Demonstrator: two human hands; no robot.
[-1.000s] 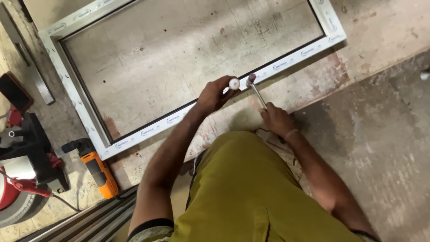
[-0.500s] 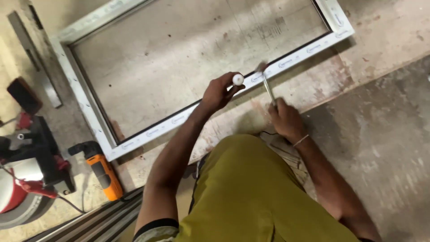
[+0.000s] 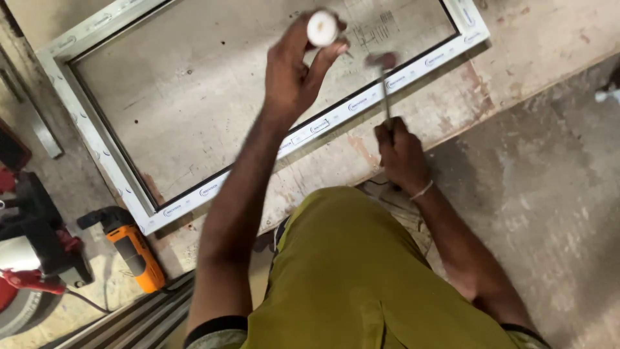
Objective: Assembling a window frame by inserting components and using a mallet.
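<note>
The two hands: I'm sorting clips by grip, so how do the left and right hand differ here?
The left hand is raised over the white window frame, pinching a small round white piece in its fingertips. The right hand sits lower, fisted around a thin metal tool pointing at the frame. Both are bare.

Rough, stained grey concrete floor (image 3: 549, 194) under dim indoor light. An orange-and-black power drill (image 3: 129, 249) lies at the left, beside a red-and-black saw machine (image 3: 29, 258) and grey metal rails (image 3: 129, 320).

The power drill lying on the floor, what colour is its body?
Orange, with a black front end; the drill shows in the head view, at lower left.
</note>
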